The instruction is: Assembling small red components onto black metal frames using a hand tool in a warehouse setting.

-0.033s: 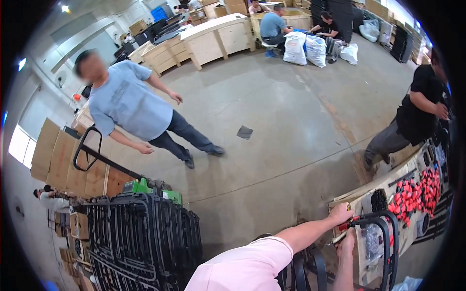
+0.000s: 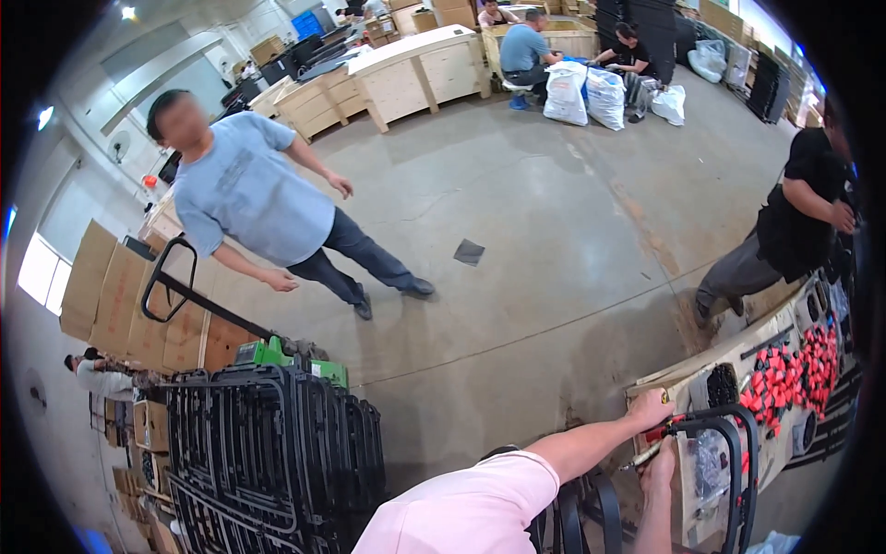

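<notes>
Currently, the left hand [image 2: 650, 407] is curled against a small yellow-and-black piece [image 2: 665, 396] at the left edge of the light wooden workbench [image 2: 681, 373]; whether it grips that piece cannot be told. Just beside it, the right hand [image 2: 658, 467] is closed around a slim, pale rod-shaped item [image 2: 648, 454], located at the same edge. A black bent-tube frame [image 2: 736, 462] curves away from both hands. Red-and-black parts [image 2: 784, 377] are heaped toward the right end of the workbench.
</notes>
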Tool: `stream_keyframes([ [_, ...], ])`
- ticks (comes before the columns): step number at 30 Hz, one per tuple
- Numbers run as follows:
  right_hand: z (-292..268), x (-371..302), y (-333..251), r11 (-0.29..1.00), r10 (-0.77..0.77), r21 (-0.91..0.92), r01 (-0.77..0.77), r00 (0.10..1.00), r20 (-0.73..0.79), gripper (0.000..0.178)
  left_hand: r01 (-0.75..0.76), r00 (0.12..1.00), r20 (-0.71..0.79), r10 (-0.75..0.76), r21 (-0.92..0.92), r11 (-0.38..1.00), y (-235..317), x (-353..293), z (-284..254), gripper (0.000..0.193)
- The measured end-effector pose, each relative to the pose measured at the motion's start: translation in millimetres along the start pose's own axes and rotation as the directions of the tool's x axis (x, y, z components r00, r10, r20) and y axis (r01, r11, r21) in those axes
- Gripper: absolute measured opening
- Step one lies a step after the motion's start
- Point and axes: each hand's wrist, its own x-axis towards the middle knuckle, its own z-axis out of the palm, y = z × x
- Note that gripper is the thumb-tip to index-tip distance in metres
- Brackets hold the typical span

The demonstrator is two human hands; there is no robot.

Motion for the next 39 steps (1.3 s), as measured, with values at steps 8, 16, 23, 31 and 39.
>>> stream_keyframes([
  [8, -3.5, -1.6, -5.7, 1.000, -0.005, 0.018, 0.006, 0.999, -0.045, 0.045, 0.146, 0.988, 0.052, -0.143, -0.072, 0.987, 12.5, 2.5, 5.1, 0.045],
  [16, -9.0, 1.1, -6.0, 0.999, -0.001, 0.037, 0.002, 0.999, -0.032, 0.047, 0.223, 0.964, 0.148, -0.221, 0.006, 0.975, 18.5, 3.6, 4.4, 0.054],
  [23, -9.8, -8.7, -13.9, 0.979, 0.152, 0.124, -0.159, 0.986, 0.068, 0.050, 0.187, 0.976, 0.107, -0.189, 0.035, 0.982, 32.9, -2.3, -4.5, 0.051],
  [31, -5.9, -13.5, -13.7, 0.992, 0.097, -0.076, -0.097, 0.995, -0.005, 0.051, 0.170, 0.985, -0.015, -0.170, 0.022, 0.985, 27.5, -3.1, -2.8, 0.048],
  [39, -17.4, -5.1, -18.7, 0.992, 0.121, 0.044, -0.122, 0.992, 0.026, 0.045, 0.129, 0.992, 0.001, -0.129, 0.008, 0.992, 27.7, -6.7, -0.6, 0.048],
])
